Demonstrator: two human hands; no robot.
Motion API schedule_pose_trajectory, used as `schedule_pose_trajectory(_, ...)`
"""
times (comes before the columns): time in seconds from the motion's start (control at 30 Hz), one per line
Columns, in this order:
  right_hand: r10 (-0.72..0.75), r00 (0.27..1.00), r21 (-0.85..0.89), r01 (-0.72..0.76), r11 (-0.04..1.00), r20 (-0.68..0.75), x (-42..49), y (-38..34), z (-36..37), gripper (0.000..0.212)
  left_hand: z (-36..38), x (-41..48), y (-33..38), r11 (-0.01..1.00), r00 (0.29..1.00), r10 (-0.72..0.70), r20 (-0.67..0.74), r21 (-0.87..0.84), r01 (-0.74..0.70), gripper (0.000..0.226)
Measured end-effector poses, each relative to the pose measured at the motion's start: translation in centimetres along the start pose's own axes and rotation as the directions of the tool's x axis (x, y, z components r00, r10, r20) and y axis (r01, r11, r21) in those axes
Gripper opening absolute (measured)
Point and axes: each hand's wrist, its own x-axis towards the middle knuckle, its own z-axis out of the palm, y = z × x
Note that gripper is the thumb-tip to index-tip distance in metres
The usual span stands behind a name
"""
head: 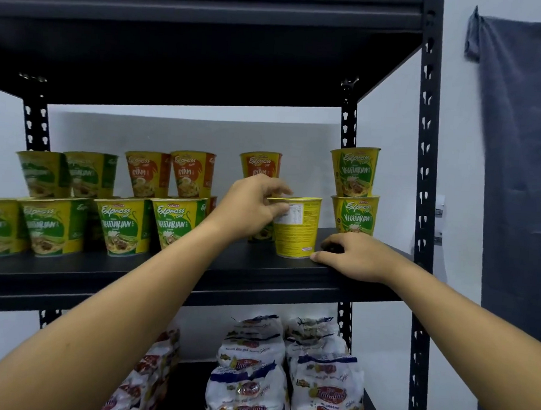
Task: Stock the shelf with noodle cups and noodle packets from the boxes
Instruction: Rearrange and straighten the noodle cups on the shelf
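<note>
A yellow noodle cup [297, 228] stands on the black shelf board [165, 271], its label side turned away from me. My left hand [252, 205] grips its rim from the left, thumb and fingers curled over the top edge. My right hand [351, 256] rests on the board's front edge just right of the cup, fingers loosely curled, holding nothing. Two green vegetarian cups [354, 190] are stacked at the right. An orange ayam cup [260, 165] stands behind my left hand. Several more cups [122, 203] fill the left half.
Noodle packets [285, 371] in white multipacks lie on the lower shelf, with more packets [147, 383] to their left. Black perforated uprights [424, 213] frame the rack at the right. A dark cloth [521, 186] hangs on the wall beyond. The upper shelf [208, 45] overhangs close above.
</note>
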Motion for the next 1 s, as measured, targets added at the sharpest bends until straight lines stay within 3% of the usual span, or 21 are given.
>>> schedule_pose_trajectory(0.13,-0.014,1.0,0.049,0.015,0.999,-0.025,-0.1,-0.1,0.0,0.066,-0.2,-1.6,-2.4,0.997,0.996,-0.07,0.052,-0.013,0.071,0.057)
schedule_pose_trajectory(0.23,-0.005,0.996,0.238,0.025,0.971,-0.086,-0.2,-0.3,-0.1,0.064,-0.1,-2.6,-4.8,0.982,0.957,-0.185,0.222,0.0,0.19,0.078)
schedule_pose_trajectory(0.33,0.048,0.991,0.376,0.002,0.927,-0.124,-0.1,-0.6,-0.6,0.065,0.1,-3.0,-6.2,0.971,0.928,-0.231,0.291,0.009,0.239,0.089)
schedule_pose_trajectory(0.57,0.101,0.995,0.582,-0.083,0.809,0.003,1.3,-4.0,0.0,0.093,0.2,-3.1,-7.0,0.975,0.882,-0.185,0.434,-0.033,0.221,0.076)
schedule_pose_trajectory(0.67,0.116,0.993,0.624,-0.108,0.774,0.027,1.8,-4.8,0.1,0.088,0.2,-3.2,-6.8,0.977,0.839,-0.21,0.501,0.068,0.204,0.073)
schedule_pose_trajectory(0.83,0.067,0.994,0.823,-0.108,0.557,0.086,2.2,-5.6,0.1,0.057,0.1,-3.1,-5.9,0.978,0.785,-0.21,0.583,0.132,0.163,0.056)
schedule_pose_trajectory(1.0,0.081,0.996,0.844,-0.084,0.53,0.049,2.3,-5.6,1.0,0.051,0.3,-2.8,-6.4,0.977,0.769,-0.211,0.604,0.15,0.151,0.059)
